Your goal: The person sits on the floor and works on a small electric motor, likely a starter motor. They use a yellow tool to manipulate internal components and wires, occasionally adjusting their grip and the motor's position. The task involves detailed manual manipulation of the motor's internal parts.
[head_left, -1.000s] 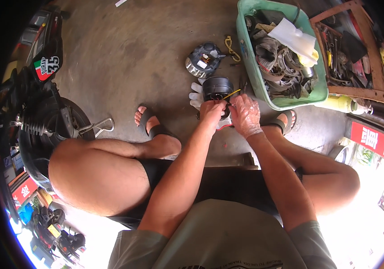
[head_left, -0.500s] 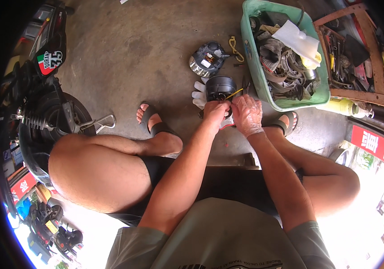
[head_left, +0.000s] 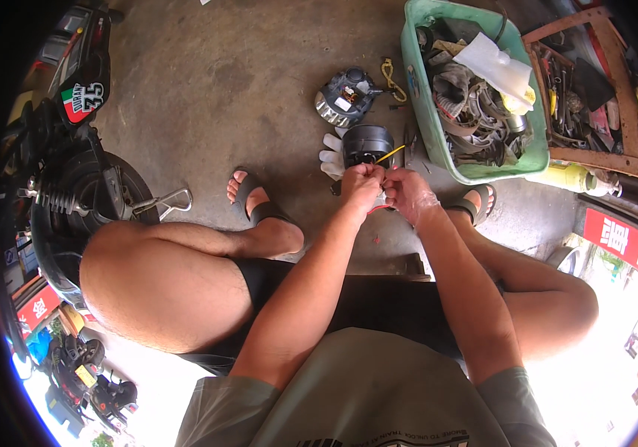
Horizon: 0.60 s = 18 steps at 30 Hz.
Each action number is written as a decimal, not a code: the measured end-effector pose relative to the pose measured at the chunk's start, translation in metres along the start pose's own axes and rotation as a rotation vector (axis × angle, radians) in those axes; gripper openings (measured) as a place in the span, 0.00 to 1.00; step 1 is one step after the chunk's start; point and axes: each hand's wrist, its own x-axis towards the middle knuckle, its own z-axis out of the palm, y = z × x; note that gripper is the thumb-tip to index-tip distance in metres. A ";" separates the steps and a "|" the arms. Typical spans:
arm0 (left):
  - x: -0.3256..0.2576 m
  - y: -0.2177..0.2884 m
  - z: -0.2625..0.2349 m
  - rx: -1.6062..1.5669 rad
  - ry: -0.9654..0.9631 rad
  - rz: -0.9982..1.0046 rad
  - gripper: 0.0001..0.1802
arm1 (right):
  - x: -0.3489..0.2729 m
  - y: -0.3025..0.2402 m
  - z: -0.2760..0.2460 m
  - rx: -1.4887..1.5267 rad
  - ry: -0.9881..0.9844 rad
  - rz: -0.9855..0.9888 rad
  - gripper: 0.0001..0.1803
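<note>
On the floor between my feet lies a round black housing (head_left: 368, 141), with a thin yellow strip or wire (head_left: 391, 153) sticking out of its near side. My left hand (head_left: 363, 184) is closed in a pinch at the housing's near edge. Close beside it, my right hand (head_left: 411, 195) has its fingers pinched together, and thin clear plastic seems to cover it. What the fingertips hold is too small and hidden to name. Under the housing's left side shows a white glove (head_left: 331, 158). A bit of red and white (head_left: 379, 209) shows below the hands.
Beyond the housing sits a black and silver motor-like unit (head_left: 346, 97) with a yellow cord (head_left: 389, 78). A green bin (head_left: 417, 97) full of worn parts stands at right, beside a rusty tool rack (head_left: 609, 59). At left is a vehicle wheel (head_left: 110, 194) with a spring.
My right hand has drawn slightly down and turned, its fingers now pinched near the left fingertips. My left hand has shifted only a little; the housing stays about where it was.
</note>
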 end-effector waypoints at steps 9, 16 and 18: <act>-0.001 0.008 -0.002 -0.022 -0.002 -0.021 0.07 | -0.007 0.010 -0.010 -1.130 0.344 -0.930 0.05; 0.001 0.006 -0.007 0.025 -0.041 -0.007 0.07 | -0.026 -0.007 0.002 -1.410 0.224 -1.231 0.05; 0.002 0.006 -0.006 0.051 -0.041 -0.013 0.07 | -0.027 -0.009 0.002 -1.451 0.223 -1.213 0.05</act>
